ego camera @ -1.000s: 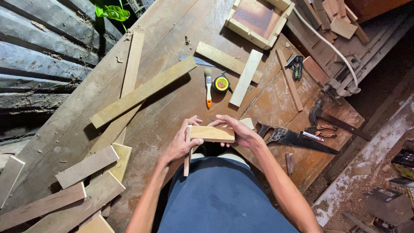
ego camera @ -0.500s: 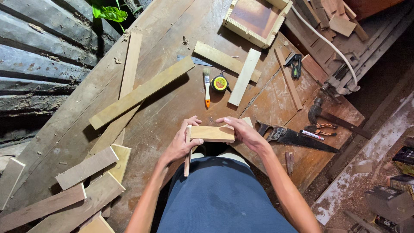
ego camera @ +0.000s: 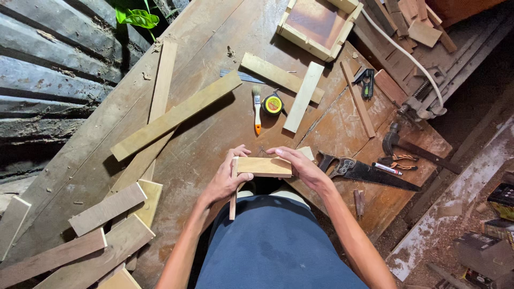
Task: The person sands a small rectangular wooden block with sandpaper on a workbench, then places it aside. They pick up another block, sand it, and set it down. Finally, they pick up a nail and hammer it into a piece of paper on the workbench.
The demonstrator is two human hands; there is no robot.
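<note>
Left hand (ego camera: 225,179) gripping upright strip (ego camera: 233,188); right hand (ego camera: 302,167) clasping board (ego camera: 263,166) butted against it, above bench (ego camera: 214,144) edge. Joint hidden by fingers. Beyond: saw (ego camera: 369,172), brush (ego camera: 257,111), tape measure (ego camera: 273,104), frame (ego camera: 317,24) partly cropped.

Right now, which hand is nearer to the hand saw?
The right hand. It grips the wood block's right end, just left of the hand saw. The left hand holds the block's far end.
</note>
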